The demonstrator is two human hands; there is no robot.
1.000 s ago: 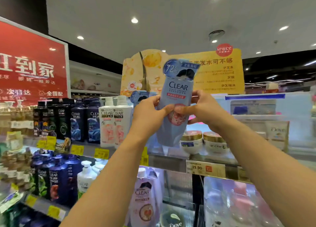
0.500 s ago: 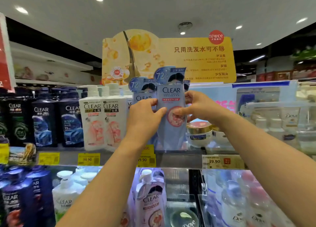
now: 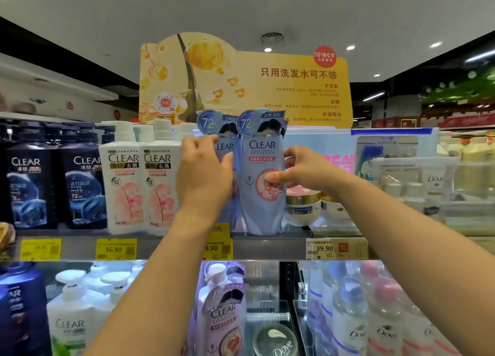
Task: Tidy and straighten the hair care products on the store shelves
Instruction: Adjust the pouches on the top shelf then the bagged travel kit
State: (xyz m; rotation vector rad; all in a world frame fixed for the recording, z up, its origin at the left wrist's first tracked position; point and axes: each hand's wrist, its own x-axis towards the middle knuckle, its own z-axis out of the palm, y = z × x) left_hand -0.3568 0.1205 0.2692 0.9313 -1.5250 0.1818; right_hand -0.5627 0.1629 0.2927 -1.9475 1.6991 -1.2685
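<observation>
Pale blue CLEAR bottle stands upright on the shelf; your right hand pinches its side, thumb on the label. Your left hand has a wide grip with relaxed fingers and covers most of the second blue bottle. Beyond your right grip, jars are half hidden. Above hangs a yellow sign.
</observation>
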